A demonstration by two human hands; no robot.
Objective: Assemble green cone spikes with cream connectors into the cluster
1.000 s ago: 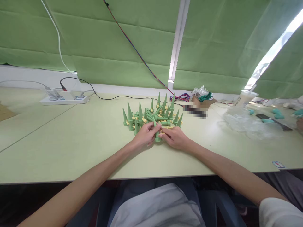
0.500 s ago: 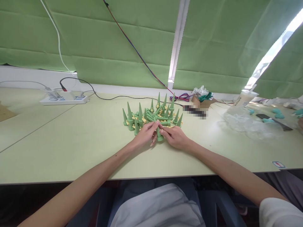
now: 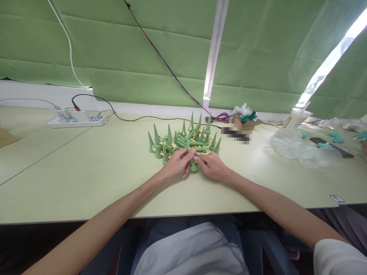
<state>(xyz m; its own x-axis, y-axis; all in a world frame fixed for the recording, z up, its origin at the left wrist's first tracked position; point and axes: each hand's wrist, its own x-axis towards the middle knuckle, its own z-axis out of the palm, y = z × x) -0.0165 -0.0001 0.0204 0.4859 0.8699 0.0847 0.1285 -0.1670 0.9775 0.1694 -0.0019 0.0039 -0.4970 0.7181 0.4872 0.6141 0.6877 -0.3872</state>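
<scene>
A green plant watering spike (image 3: 193, 165) is held between my hands, its wide ribbed collar toward me and its tip pointing away. My left hand (image 3: 178, 162) is closed round its upper part, with the thumb across it. From the right, my right hand (image 3: 211, 165) is closed in a pinch against the spike's side; whatever is between its fingertips is hidden. Just beyond stand several upright green spikes (image 3: 169, 138) with small yellow valves (image 3: 174, 146) on them. More green spikes (image 3: 197, 143) lie on their sides in the middle of this group.
At the back left sits a white power strip (image 3: 78, 121) with plugs and a black cable. A blurred dark object (image 3: 235, 134) lies behind the spikes on the right, near a small cardboard box (image 3: 247, 125). Further right are clear plastic bags (image 3: 304, 151) and a dark phone-like bar (image 3: 332, 148).
The held spike has turned slightly, and its tip shows more clearly past my left thumb. My left thumb has shifted a little to the right. My right hand is nearly still.
</scene>
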